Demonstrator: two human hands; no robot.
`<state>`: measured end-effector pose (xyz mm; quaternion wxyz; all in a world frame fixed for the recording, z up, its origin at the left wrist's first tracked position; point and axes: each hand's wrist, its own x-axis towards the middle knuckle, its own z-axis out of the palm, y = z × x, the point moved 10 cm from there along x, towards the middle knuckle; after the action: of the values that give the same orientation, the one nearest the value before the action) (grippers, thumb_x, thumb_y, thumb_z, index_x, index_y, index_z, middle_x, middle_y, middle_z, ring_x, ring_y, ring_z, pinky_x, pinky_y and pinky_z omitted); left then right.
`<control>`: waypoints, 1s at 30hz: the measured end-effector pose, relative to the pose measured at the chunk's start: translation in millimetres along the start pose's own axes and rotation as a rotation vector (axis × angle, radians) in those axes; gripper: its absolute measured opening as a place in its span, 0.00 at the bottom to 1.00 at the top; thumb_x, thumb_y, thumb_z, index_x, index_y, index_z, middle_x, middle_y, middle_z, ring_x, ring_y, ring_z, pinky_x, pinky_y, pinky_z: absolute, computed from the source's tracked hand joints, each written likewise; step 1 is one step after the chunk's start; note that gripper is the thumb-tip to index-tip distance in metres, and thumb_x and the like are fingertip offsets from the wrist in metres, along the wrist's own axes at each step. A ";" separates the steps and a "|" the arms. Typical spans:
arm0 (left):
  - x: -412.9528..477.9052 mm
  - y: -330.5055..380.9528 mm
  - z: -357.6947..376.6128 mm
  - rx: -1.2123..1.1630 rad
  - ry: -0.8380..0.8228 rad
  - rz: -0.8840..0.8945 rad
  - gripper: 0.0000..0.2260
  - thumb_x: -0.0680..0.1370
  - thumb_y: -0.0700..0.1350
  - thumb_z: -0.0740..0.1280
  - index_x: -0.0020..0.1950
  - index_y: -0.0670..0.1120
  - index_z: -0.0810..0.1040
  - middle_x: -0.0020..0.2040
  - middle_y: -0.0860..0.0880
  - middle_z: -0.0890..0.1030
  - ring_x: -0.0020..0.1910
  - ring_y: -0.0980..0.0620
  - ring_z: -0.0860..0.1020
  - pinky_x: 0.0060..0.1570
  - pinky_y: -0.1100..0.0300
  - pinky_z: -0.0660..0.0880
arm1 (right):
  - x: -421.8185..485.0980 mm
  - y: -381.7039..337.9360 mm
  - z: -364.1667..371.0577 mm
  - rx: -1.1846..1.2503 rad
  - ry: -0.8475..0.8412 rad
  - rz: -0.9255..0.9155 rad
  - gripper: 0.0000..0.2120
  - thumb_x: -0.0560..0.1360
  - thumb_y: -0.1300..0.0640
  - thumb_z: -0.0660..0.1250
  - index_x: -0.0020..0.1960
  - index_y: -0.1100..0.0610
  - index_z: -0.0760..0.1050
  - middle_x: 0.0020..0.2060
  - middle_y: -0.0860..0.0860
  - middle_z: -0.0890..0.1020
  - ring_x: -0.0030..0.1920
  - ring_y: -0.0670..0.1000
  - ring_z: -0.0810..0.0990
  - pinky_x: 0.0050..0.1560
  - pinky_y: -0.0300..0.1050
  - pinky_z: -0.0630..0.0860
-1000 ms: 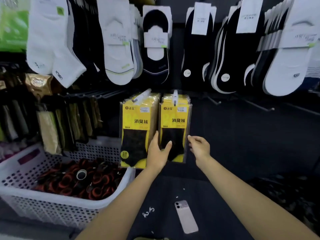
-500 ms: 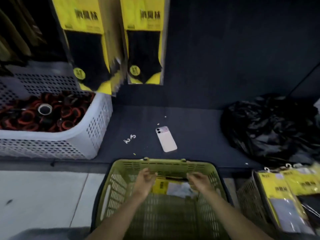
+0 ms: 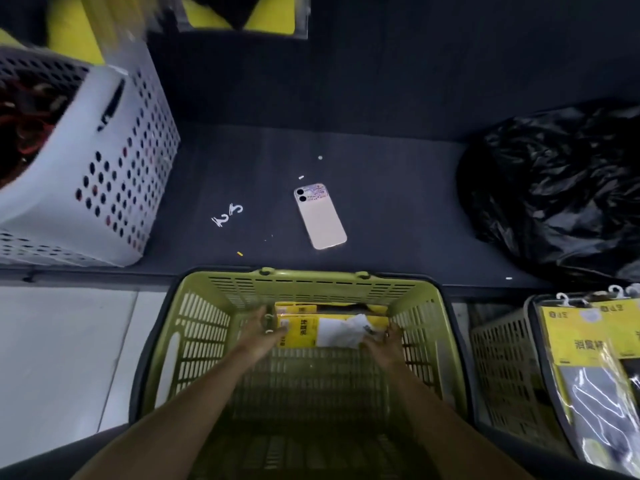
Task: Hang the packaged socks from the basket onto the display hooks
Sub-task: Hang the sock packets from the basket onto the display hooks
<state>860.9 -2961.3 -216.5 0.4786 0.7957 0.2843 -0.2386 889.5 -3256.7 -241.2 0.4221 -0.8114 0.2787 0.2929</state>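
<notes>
A green plastic basket (image 3: 207,327) stands on the floor right below me. At its far end lie yellow sock packs (image 3: 313,332), the top one showing white socks. My left hand (image 3: 259,329) grips the left end of that top pack, by its small white hook. My right hand (image 3: 386,339) holds its right end. Both forearms reach down into the basket. The bottoms of the hung yellow packs (image 3: 242,12) show at the top edge; the display hooks are out of view.
A pink phone (image 3: 320,216) lies on the dark shelf, with loose white hooks (image 3: 227,216) beside it. A white perforated bin (image 3: 114,161) of red-and-black items stands left, a black plastic bag (image 3: 561,188) right. A second basket (image 3: 502,368) of yellow packs sits at right.
My hands left the hung packs on the display and dropped into the green basket. My view swung down from the hooks. Both hands now close on the top sock pack.
</notes>
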 end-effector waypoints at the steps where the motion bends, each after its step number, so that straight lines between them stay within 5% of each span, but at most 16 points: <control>1: 3.8 -0.8 3.2 0.029 -0.009 -0.005 0.26 0.73 0.52 0.71 0.69 0.51 0.68 0.65 0.48 0.73 0.58 0.52 0.75 0.52 0.60 0.74 | 4.8 2.1 3.9 -0.005 -0.015 0.006 0.35 0.75 0.59 0.69 0.75 0.61 0.55 0.71 0.59 0.66 0.69 0.60 0.68 0.68 0.53 0.66; 4: 14.0 -6.8 19.2 0.057 -0.059 -0.008 0.22 0.75 0.48 0.69 0.68 0.53 0.68 0.66 0.48 0.73 0.48 0.60 0.71 0.38 0.69 0.66 | 18.2 0.5 6.9 0.004 0.014 -0.050 0.31 0.74 0.63 0.69 0.73 0.64 0.59 0.68 0.61 0.70 0.66 0.60 0.71 0.63 0.49 0.69; 8: 18.1 -9.0 14.4 0.193 0.012 -0.010 0.19 0.76 0.45 0.68 0.67 0.46 0.70 0.63 0.45 0.76 0.57 0.50 0.74 0.49 0.58 0.73 | 25.8 0.1 12.2 0.024 0.004 -0.057 0.29 0.76 0.64 0.66 0.74 0.62 0.59 0.67 0.60 0.71 0.66 0.61 0.71 0.64 0.51 0.70; 11: 18.0 -19.2 18.5 0.407 -0.084 0.044 0.16 0.76 0.50 0.69 0.60 0.44 0.77 0.55 0.44 0.80 0.50 0.51 0.76 0.49 0.59 0.72 | 28.3 3.1 16.8 -0.039 -0.003 -0.085 0.32 0.76 0.62 0.66 0.75 0.61 0.56 0.70 0.60 0.68 0.68 0.60 0.69 0.68 0.52 0.66; 15: 10.4 -30.5 1.2 0.210 -0.178 0.022 0.06 0.72 0.53 0.72 0.45 0.52 0.79 0.40 0.53 0.80 0.37 0.59 0.77 0.32 0.69 0.69 | 21.3 10.6 27.5 0.113 -0.119 -0.022 0.27 0.74 0.62 0.70 0.70 0.58 0.64 0.62 0.59 0.76 0.57 0.57 0.77 0.55 0.52 0.76; 18: 1.1 -33.6 -29.9 0.065 -0.150 -0.088 0.12 0.71 0.59 0.71 0.37 0.52 0.76 0.37 0.53 0.79 0.36 0.58 0.77 0.33 0.65 0.70 | 4.0 11.5 40.3 0.235 -0.243 0.033 0.22 0.72 0.58 0.73 0.62 0.58 0.68 0.58 0.57 0.78 0.53 0.54 0.78 0.51 0.48 0.77; 22: -25.9 -26.1 -54.3 0.001 -0.299 -0.233 0.24 0.68 0.65 0.69 0.55 0.49 0.77 0.55 0.52 0.77 0.52 0.54 0.76 0.39 0.64 0.75 | -29.2 -3.3 48.4 0.397 -0.400 0.083 0.23 0.70 0.58 0.74 0.63 0.60 0.73 0.55 0.55 0.82 0.52 0.54 0.81 0.46 0.47 0.78; 25: -55.1 11.3 -75.3 0.085 -0.394 -0.191 0.22 0.68 0.62 0.71 0.52 0.48 0.77 0.42 0.57 0.79 0.43 0.59 0.77 0.32 0.67 0.73 | -61.8 -19.7 46.2 0.451 -0.532 0.069 0.20 0.71 0.61 0.73 0.62 0.58 0.75 0.51 0.52 0.84 0.50 0.51 0.82 0.43 0.43 0.78; 27: -70.7 42.1 -99.4 0.110 -0.309 -0.116 0.18 0.69 0.59 0.73 0.47 0.47 0.79 0.34 0.55 0.77 0.32 0.59 0.75 0.27 0.67 0.71 | -83.4 -38.7 39.8 0.478 -0.563 0.005 0.19 0.69 0.60 0.73 0.59 0.57 0.77 0.50 0.51 0.85 0.50 0.49 0.83 0.46 0.42 0.78; 30: -95.3 95.4 -146.1 -0.110 -0.059 0.088 0.18 0.66 0.61 0.74 0.44 0.48 0.82 0.38 0.49 0.77 0.37 0.52 0.75 0.38 0.63 0.72 | -114.3 -91.5 17.9 0.622 -0.510 -0.148 0.22 0.65 0.58 0.74 0.58 0.58 0.78 0.51 0.52 0.85 0.51 0.51 0.84 0.45 0.42 0.80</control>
<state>872.5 -2887.9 -32.1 0.5400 0.7725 0.2473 -0.2247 872.3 -3173.4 -120.6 0.7227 -0.5646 0.1811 0.3551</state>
